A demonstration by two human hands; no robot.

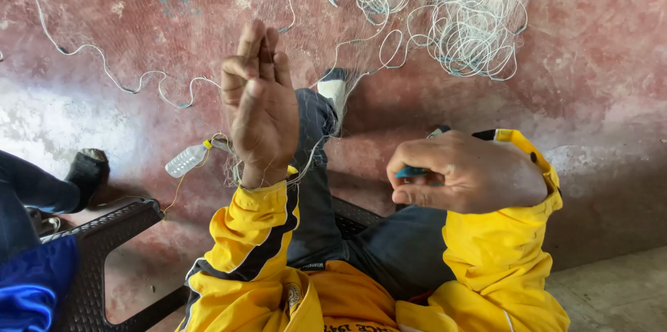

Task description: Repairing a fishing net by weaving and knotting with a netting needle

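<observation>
- Left hand [260, 106] raised, fingers [253, 44] straight and pressed together, fine fishing net [306, 158] draped across its wrist.
- Right hand [465, 172] curled into a fist, fingers clamped around a blue netting needle [411, 171].
- Net spreads over the red floor [590, 61], beyond the knee.

we see a worn red floor [597, 61], its paint patchy and scuffed, with a pale whitish stretch [42, 120] at the left. lower right, a grey concrete strip [611, 290] meets the red. a dark plastic chair [97, 249] with a woven pattern stands at lower left. soft daylight, no hard shadows.
</observation>
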